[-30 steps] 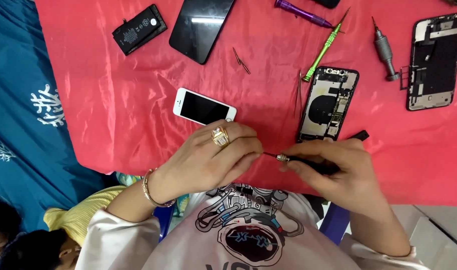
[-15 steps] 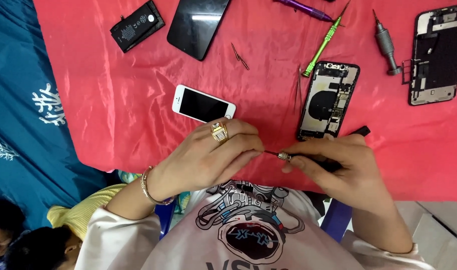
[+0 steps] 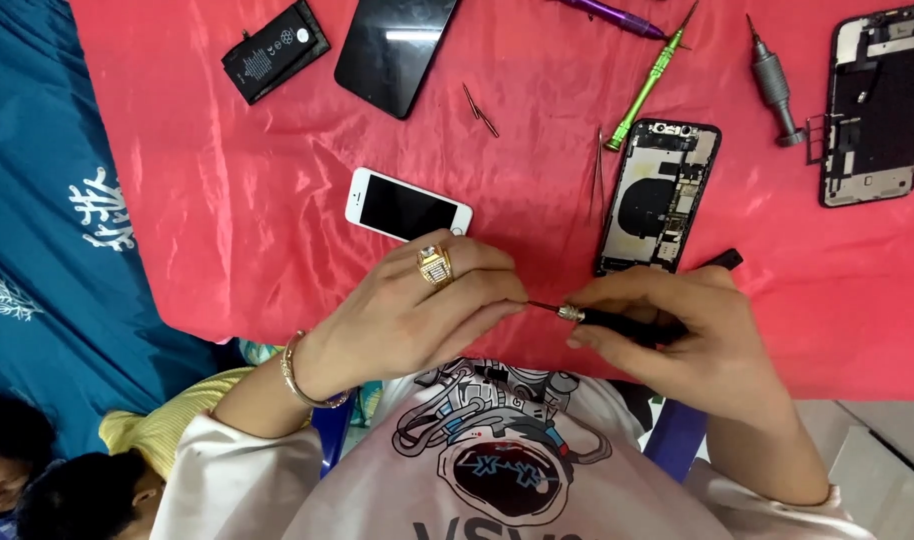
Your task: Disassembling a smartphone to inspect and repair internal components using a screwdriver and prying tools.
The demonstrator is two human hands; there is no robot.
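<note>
My right hand (image 3: 682,335) grips a black screwdriver (image 3: 637,318) by its handle, tip pointing left. My left hand (image 3: 417,310), with a gold ring and a bracelet, pinches the thin metal tip at its end. Both hands hover over the near edge of a red cloth (image 3: 257,200). Just beyond my left hand lies a small white phone (image 3: 407,205), screen up. An opened phone body (image 3: 657,195) with exposed insides lies just beyond my right hand.
Farther back lie a black battery (image 3: 275,50), a dark screen panel (image 3: 395,50), a green screwdriver (image 3: 649,80), a purple one (image 3: 617,17), a grey driver (image 3: 774,80), tweezers (image 3: 597,175) and another opened phone frame (image 3: 872,105). A person's head (image 3: 67,500) shows bottom left.
The view has shifted slightly; my hands stay together on the screwdriver tip with hardly any movement.
</note>
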